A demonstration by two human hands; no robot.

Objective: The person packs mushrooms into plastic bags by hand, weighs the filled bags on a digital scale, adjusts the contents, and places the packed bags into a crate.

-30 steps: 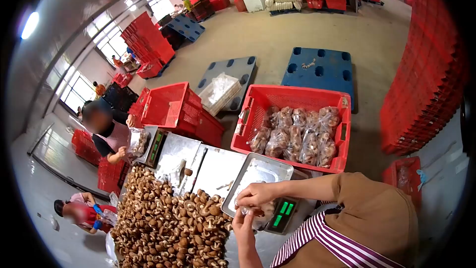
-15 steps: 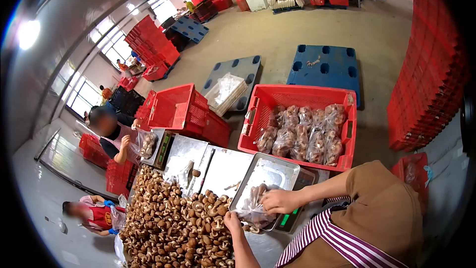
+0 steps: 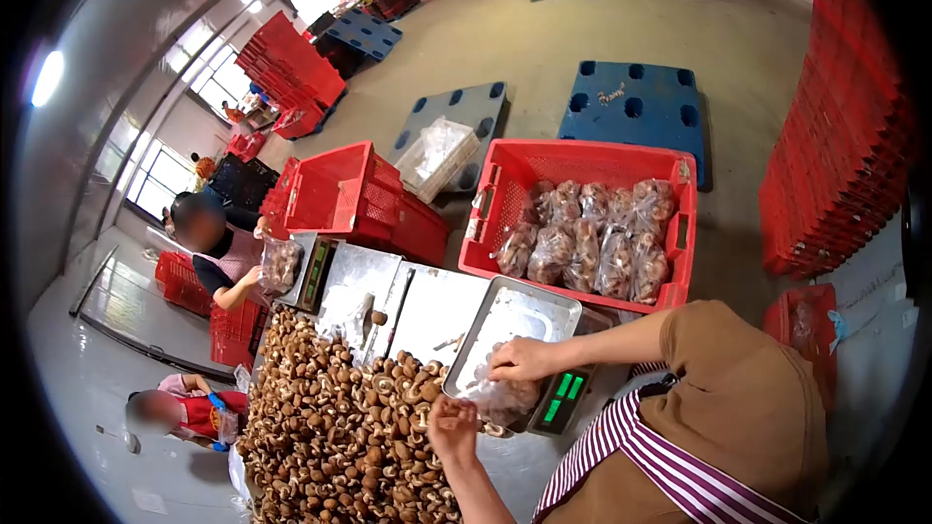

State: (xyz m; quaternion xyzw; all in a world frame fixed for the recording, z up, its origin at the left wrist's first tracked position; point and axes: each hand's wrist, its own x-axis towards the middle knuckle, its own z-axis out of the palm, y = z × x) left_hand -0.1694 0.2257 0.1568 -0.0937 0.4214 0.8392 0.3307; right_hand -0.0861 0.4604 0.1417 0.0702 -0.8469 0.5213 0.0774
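A clear plastic bag of mushrooms (image 3: 502, 401) lies at the near end of a metal weighing tray (image 3: 544, 310). My right hand (image 3: 522, 359) reaches over the tray, with its fingers closed on the bag's upper part. Beside the bag's left edge, my left hand (image 3: 452, 430) has curled fingers; what they hold, if anything, is hard to see. A large heap of loose brown mushrooms (image 3: 349, 427) spreads over the table to the left. The scale's green display (image 3: 563, 398) is lit, its digits unreadable.
Past the tray, a red crate (image 3: 478, 233) holds several filled mushroom bags (image 3: 615, 267). A co-worker (image 3: 231, 252) across the table handles a bag near another scale (image 3: 316, 277); a second person (image 3: 194, 412) stands at far left. Tall red crate stacks (image 3: 835, 155) rise at right.
The view has tilted downward slightly. My left hand has drawn a little toward me relative to the tray, and my right hand has shifted left on the bag. The scale display shows more fully.
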